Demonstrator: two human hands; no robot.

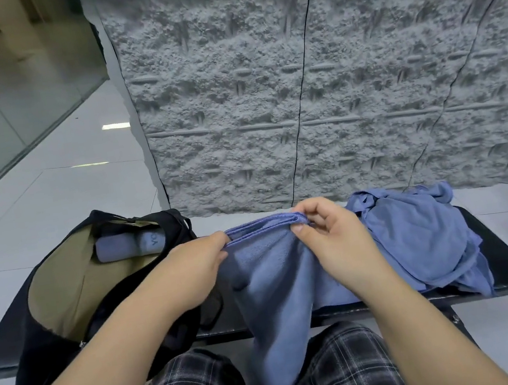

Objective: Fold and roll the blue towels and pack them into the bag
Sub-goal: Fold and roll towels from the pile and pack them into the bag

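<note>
My left hand [198, 267] and right hand [329, 237] pinch a towel [269, 276]; bag [61, 289] left of them, towel heap [418, 232] right, on the counter [506, 259].

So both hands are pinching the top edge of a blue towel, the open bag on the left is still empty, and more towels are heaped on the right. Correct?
Not quite: the bag is not empty. The head view shows two rolled towels already inside. The rest holds: left hand and right hand pinch the blue towel, with the heap on the right.
</note>
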